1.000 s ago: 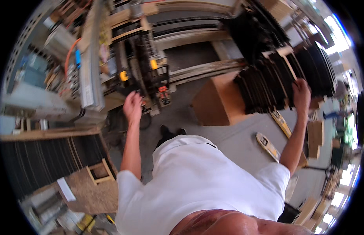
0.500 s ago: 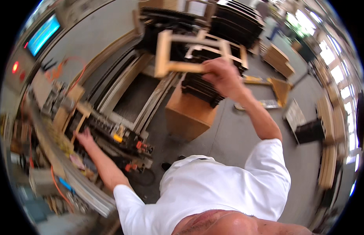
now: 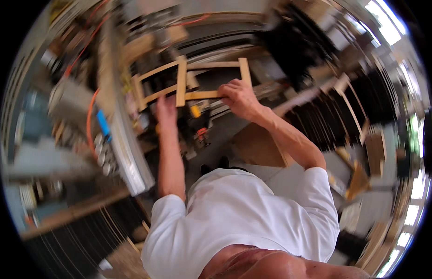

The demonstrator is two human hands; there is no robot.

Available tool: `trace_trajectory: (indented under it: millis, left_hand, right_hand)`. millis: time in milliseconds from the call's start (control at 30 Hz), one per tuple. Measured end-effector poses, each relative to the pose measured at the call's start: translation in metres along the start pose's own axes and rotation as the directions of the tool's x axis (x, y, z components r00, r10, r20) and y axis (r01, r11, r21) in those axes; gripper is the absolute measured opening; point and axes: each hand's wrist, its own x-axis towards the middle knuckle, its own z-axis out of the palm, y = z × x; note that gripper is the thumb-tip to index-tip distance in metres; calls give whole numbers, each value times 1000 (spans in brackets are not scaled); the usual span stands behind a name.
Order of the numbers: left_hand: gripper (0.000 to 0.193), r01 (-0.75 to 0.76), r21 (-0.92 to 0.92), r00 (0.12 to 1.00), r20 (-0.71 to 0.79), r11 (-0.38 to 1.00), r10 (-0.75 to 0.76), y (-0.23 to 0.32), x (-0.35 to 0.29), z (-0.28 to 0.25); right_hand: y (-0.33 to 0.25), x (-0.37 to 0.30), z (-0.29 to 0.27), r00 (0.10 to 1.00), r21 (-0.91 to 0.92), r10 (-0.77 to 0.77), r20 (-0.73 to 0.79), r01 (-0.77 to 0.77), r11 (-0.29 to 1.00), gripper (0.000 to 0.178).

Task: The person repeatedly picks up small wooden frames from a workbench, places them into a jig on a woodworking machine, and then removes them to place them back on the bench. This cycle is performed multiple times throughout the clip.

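My right hand (image 3: pixel 240 100) is closed round the lower rail of a light wooden frame (image 3: pixel 213 65), near its right-hand end. This frame is held out in front of me, over the machine. To its left is a second light wooden frame (image 3: pixel 158 71), whose right end is overlapped by the first frame's left upright. At the lower rail of the second frame is my left hand (image 3: pixel 166 110), its fingers closed against the wood, slightly smeared by motion.
A metal-edged bench (image 3: pixel 127 158) runs along my left, with orange hoses (image 3: pixel 91 116) and a blue-handled item (image 3: pixel 103 124). A stack of dark panels (image 3: pixel 323 118) stands at right, with a pale frame (image 3: pixel 353 107) against it. A brown box (image 3: pixel 260 146) is below the stack.
My view has turned left toward the machine. My right hand has brought its frame down and leftward, beside the frame at my left hand.
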Motion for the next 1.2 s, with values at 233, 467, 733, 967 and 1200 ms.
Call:
trace_trajectory:
  millis: [233,467,733,967,1200]
  left_hand:
    - [36,-63,-159,979,184,985,92,-2,-38,-6]
    - [27,-114,-181,965,215,977,152,-8,-37,-7]
    - [32,-197,-75,980,-44,978,194,-23,-63,7]
    - [39,-212,-57,975,-80,976,207,-46,-155,-11]
    - [37,-206,-84,969,-157,975,191,-66,-224,-15]
  right_hand:
    - [0,99,104,973,119,-208,96,197,973,17]
    - [20,115,130,934,134,-284,216,259,956,21]
    - [51,144,152,937,172,-321,140,296,940,17]
    - [69,195,193,942,160,-308,134,286,945,18]
    - [81,208,209,934,205,-327,144,295,933,18]
